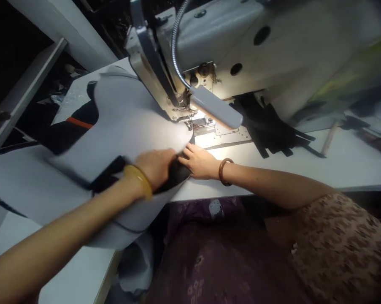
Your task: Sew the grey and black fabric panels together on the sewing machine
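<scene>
A large grey fabric panel [130, 122] with black edging lies across the white table and reaches up to the needle area [190, 120] of an industrial sewing machine [228, 38]. My left hand [155, 166], with a yellow bangle on the wrist, is closed on the panel's folded black edge near the front of the table. My right hand [199, 162], wearing a brown bangle, rests beside it with fingers bent against the same edge, just in front of the presser foot.
A lit lamp head [215, 107] on a flexible arm hangs over the needle plate. A heap of black strips [272, 131] lies right of the machine bed. A wooden-handled tool [331, 137] rests further right. Black cloth with an orange stripe [78, 122] sits at the left.
</scene>
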Action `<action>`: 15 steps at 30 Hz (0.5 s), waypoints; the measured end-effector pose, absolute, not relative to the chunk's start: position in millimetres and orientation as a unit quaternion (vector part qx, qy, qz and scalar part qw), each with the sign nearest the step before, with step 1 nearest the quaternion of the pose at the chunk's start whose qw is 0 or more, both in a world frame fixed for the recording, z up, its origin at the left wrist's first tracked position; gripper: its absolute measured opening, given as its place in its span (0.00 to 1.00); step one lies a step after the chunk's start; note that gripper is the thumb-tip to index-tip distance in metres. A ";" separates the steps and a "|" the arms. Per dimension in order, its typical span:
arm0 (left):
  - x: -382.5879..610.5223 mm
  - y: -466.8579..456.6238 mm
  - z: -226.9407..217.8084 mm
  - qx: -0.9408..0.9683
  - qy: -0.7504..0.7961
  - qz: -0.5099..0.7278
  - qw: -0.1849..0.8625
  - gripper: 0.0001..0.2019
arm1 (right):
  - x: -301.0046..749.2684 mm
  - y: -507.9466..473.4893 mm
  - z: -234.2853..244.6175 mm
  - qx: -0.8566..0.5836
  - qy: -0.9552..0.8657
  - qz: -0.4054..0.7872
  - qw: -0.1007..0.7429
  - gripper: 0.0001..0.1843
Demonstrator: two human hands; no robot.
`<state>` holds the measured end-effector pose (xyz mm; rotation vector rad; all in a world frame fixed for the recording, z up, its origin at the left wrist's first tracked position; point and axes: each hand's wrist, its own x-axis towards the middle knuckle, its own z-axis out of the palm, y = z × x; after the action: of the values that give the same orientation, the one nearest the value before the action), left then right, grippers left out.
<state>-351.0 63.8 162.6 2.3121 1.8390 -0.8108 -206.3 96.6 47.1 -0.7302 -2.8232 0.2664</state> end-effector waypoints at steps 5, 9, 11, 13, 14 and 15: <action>-338.1 54.6 142.9 0.746 0.586 -0.303 0.086 0.14 | -204.8 97.9 44.6 -0.224 -0.966 0.063 0.110 0.15; -333.4 58.5 143.8 0.798 0.546 -0.256 0.000 0.13 | -203.4 99.8 43.8 -0.212 -0.971 0.042 0.103 0.15; -329.4 64.4 147.0 0.802 0.542 -0.253 0.003 0.15 | -202.1 101.4 44.2 -0.203 -0.975 0.041 0.084 0.14; -327.2 71.0 149.8 0.796 0.553 -0.244 0.040 0.14 | -200.3 102.7 44.6 -0.202 -0.976 0.041 0.071 0.15; -327.2 74.0 150.6 0.796 0.558 -0.228 0.052 0.13 | -199.4 103.3 44.7 -0.204 -0.976 0.040 0.069 0.16; -327.7 76.3 150.8 0.798 0.564 -0.204 0.061 0.13 | -198.6 103.8 44.8 -0.206 -0.975 0.038 0.070 0.18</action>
<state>-327.7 76.3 150.8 2.4144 1.7061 -0.6181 -198.6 103.8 44.8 -0.6204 -2.9352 0.1140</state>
